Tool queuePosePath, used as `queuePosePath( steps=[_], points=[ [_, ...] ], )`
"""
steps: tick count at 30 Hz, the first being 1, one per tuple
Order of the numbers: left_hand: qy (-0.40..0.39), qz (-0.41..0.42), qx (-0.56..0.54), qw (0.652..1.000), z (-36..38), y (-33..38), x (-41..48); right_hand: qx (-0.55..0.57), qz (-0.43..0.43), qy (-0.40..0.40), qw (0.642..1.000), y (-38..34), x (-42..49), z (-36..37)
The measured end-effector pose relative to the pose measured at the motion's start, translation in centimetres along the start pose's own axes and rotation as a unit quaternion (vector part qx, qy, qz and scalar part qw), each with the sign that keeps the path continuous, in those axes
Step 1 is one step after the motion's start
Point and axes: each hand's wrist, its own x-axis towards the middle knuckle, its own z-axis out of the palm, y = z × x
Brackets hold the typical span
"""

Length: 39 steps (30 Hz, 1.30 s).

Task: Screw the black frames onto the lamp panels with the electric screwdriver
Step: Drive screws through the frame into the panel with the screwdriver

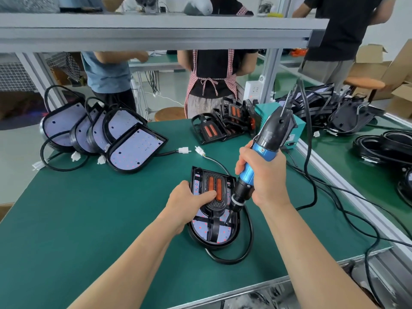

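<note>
A screw is being driven. The right hand (263, 175) is wrapped round the electric screwdriver (265, 143), whose bit points down at the right edge of the black frame (217, 207). The frame sits on a lamp panel (200, 228) lying near the middle of the green worktop (89, 208). The left hand (189, 201) lies on the frame, fingers extended, pressing it down. Whether the screw is seated is too small to tell. The next move probably calls for a steady downward push, then lifting to another hole.
</note>
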Motion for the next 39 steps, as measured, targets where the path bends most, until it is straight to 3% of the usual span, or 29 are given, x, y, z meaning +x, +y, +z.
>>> queuePosePath(
  steps=[6, 18, 23, 27, 31, 34, 36, 39],
  points=[
    [0.001, -0.003, 0.005, 1.0, -0.1, 0.2, 0.1, 0.016, -0.029, -0.072, 0.997, 0.1, -0.6, -0.3],
    [-0.003, -0.016, 0.023, 1.0, -0.3, 0.3, 0.0, 0.072, -0.037, -0.091, 0.993, -1.1, 0.7, -0.8],
    [-0.013, -0.015, 0.032, 0.999, -0.6, 0.2, -0.2, 0.218, -0.043, -0.002, 0.975, -2.5, 4.3, -3.5],
    [-0.015, -0.01, 0.046, 0.999, -0.7, 0.3, -0.3, 0.346, 0.065, 0.139, 0.925, 0.2, 5.4, -7.8],
    [-0.028, -0.019, 0.109, 0.994, -1.2, 0.9, -0.4, 0.445, 0.149, 0.173, 0.866, 3.7, 5.6, -11.3],
    [0.071, 0.033, 0.289, 0.954, -1.1, 2.4, 0.1, 0.471, 0.185, 0.176, 0.844, 5.5, 5.8, -12.6],
    [0.167, 0.147, 0.369, 0.902, -0.2, 4.0, 1.2, 0.481, 0.191, 0.184, 0.836, 6.2, 6.0, -12.9],
    [0.15, 0.252, 0.445, 0.846, 2.5, 7.2, 4.1, 0.478, 0.2, 0.192, 0.834, 6.8, 6.4, -13.0]
  ],
)
